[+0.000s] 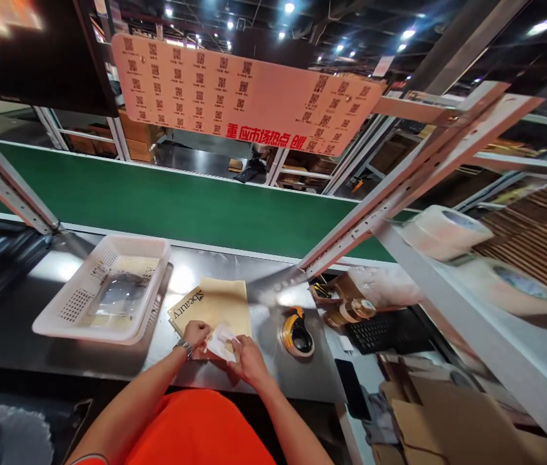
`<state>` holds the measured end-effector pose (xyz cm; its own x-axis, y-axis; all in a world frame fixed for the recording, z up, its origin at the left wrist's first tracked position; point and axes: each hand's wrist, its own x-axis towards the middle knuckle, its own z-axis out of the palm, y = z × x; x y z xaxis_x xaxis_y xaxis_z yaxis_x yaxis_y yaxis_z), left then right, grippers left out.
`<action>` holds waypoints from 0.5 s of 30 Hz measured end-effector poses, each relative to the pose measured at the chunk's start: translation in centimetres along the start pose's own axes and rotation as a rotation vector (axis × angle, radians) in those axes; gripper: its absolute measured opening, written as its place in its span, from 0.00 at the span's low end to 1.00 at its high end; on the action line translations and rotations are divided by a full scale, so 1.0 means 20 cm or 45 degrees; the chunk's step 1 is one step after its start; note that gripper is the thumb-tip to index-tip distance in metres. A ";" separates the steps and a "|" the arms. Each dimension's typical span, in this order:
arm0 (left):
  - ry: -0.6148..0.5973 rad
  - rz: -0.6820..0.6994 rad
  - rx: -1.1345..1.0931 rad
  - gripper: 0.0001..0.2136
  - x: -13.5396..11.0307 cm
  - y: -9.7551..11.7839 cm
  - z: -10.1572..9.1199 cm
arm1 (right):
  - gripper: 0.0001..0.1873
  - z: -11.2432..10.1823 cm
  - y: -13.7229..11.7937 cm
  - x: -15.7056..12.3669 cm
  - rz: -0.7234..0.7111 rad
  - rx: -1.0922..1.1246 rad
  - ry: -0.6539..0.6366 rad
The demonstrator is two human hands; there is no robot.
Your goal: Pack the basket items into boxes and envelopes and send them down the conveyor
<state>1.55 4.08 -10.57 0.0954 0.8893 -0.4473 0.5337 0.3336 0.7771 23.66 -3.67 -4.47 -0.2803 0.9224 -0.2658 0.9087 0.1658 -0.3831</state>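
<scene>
Both hands meet over the front of the steel bench and grip a small, crumpled white piece (222, 341), thin like paper or film; its exact kind is unclear. My left hand (196, 336), with a metal watch on the wrist, pinches its left side. At the right side, the fingers of my right hand (250, 360) are closed on it. Just behind and partly beneath them lie flat yellowish mailers (227, 300), the top one printed "beauty". To the right of my right hand rests a yellow-and-black tape dispenser (297, 332).
A white plastic basket (43, 326) holding a clear plastic packet (121, 297) stands left. Behind runs a green conveyor belt (181, 210). At right are a keyboard (384, 329), a phone (352, 387), cardboard (467, 413) and tape rolls (510, 284) on a shelf. A QR-code board (278, 97) hangs above.
</scene>
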 end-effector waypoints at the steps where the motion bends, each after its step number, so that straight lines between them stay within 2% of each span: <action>1: 0.000 0.058 0.036 0.13 -0.01 0.01 -0.01 | 0.32 -0.02 -0.01 0.01 -0.010 -0.015 -0.007; 5: -0.043 0.296 0.203 0.13 -0.10 0.02 -0.05 | 0.34 -0.07 -0.03 0.04 0.043 -0.011 -0.044; 8: -0.107 0.408 0.328 0.13 -0.17 0.03 -0.06 | 0.45 -0.08 -0.05 0.07 0.113 0.002 -0.058; 12: -0.182 0.500 0.422 0.13 -0.23 0.08 -0.01 | 0.61 -0.03 -0.12 0.09 0.196 0.009 0.006; 15: -0.269 0.572 0.414 0.10 -0.26 0.12 0.03 | 0.66 0.00 -0.16 0.10 0.273 -0.041 0.079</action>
<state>2.90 0.06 -6.62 0.5193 0.8283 -0.2103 0.6292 -0.2041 0.7500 20.17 -2.47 -3.82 -0.0612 0.9573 -0.2826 0.9552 -0.0259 -0.2947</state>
